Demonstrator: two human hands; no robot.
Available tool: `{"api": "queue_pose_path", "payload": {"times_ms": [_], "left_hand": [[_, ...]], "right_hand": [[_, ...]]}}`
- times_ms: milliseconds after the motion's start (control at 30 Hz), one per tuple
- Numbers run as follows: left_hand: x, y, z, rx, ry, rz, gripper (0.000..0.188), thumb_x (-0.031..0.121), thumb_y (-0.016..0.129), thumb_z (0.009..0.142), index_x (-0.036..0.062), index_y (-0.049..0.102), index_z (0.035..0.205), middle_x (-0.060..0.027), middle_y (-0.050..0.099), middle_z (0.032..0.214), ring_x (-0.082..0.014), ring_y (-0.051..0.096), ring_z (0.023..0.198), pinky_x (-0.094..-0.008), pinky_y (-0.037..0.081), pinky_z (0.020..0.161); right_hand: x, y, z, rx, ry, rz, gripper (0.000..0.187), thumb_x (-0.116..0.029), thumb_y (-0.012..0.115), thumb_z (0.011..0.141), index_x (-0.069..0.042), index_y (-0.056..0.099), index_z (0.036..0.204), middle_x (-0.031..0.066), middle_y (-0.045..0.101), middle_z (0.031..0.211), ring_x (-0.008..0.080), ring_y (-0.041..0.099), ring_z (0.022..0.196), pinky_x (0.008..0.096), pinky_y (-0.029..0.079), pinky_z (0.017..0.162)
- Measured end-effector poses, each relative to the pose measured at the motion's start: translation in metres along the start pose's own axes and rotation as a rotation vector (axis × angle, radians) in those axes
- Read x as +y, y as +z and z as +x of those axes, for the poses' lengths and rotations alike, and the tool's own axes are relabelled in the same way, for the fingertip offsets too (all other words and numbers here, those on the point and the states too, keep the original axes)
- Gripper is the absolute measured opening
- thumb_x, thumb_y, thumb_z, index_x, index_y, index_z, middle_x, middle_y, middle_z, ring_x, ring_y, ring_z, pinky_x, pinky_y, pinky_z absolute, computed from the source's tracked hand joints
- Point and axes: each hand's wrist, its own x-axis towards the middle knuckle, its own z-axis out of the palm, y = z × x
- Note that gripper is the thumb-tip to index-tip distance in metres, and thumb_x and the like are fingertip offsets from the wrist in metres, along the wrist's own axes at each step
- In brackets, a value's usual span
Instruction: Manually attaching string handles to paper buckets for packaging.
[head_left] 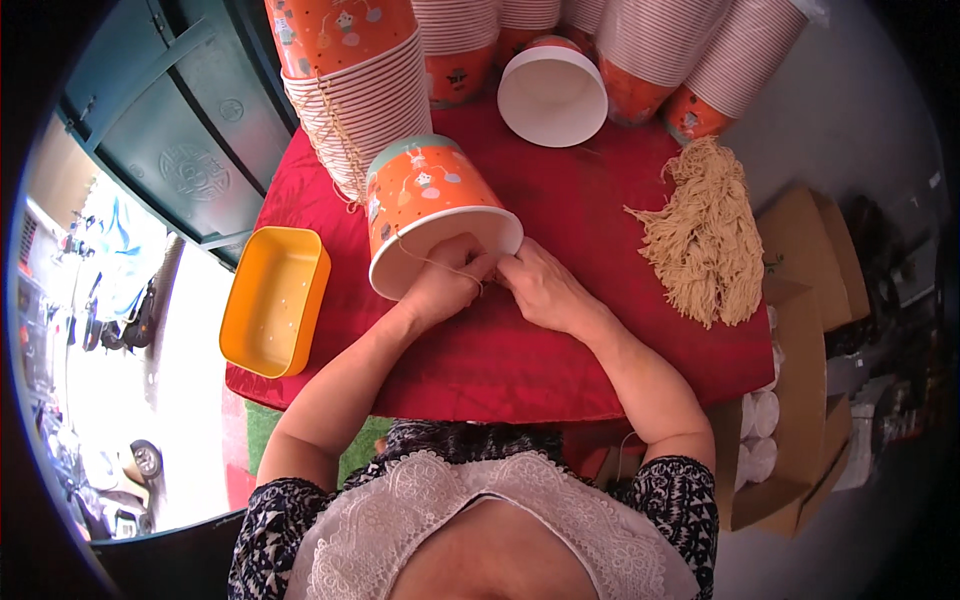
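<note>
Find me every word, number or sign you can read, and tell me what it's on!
There are none I can read.
Orange tub in front: little cartoon pictures, no clear letters.
Tall tub stack on the left: cartoons too; any print is too small.
Green metal door: a round raised emblem, too blurred to read.

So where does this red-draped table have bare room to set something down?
The red tablecloth is bare between the held orange paper tub and the beige yarn bundle, and between the forearms. A narrower gap lies between tub and yellow rectangular tray. The back is crowded with stacked orange-and-white tubs.
</note>
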Motion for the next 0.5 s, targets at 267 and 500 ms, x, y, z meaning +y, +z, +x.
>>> {"api": "queue_pose_path", "payload": {"times_ms": [267,500], "left_hand": [[-0.004,0.005,0.003,0.114,0.203,0.203,0.02,0.018,0.061,0.092,-0.0004,0.06,0.084,-0.0058,0.058,0.068,-0.0117,0.053,0.054,-0.0271,0.042,0.048],[-0.003,0.001,0.002,0.06,0.073,-0.015,0.023,0.017,0.061,0.092,-0.0018,0.061,0.08,-0.0053,0.058,0.063,-0.011,0.052,0.049,-0.0262,0.041,0.045]], "right_hand": [[-0.004,-0.004,0.002,0.005,-0.018,0.047,0.008,0.004,0.051,0.079,0.005,0.055,0.085,0.0278,0.054,0.098,0.0433,0.054,0.095,0.0479,0.046,0.084],[-0.016,-0.019,0.002,0.067,0.022,-0.026,0.006,-0.004,0.058,0.082,0.001,0.058,0.086,0.0216,0.06,0.088,0.0379,0.06,0.084,0.0453,0.05,0.074]]}}
